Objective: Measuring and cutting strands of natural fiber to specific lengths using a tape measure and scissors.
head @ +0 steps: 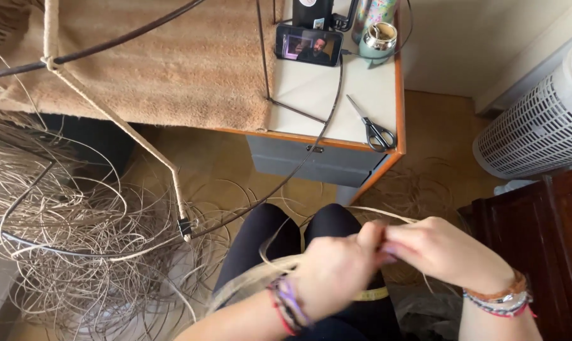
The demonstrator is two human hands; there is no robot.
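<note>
Both hands meet over the lap, left hand [333, 268] and right hand [440, 252] pinching a pale rattan strand [279, 265], below the scissors [372, 128]; motion blurs the grip. Kinked, the strand may well snap, or snag the loose coils [77, 252] far left of the scissors.

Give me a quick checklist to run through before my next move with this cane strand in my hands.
1. Both hands on the strand: left hand and right hand pinch the pale cane strand together. Ok.
2. Strand free of kinks: blurred. Cannot tell.
3. Scissors within view on the table: ok.
4. Loose cane pile untangled: not ok, it lies in a heap.
5. Wire frame wrapped: only partly. Not ok.
</note>
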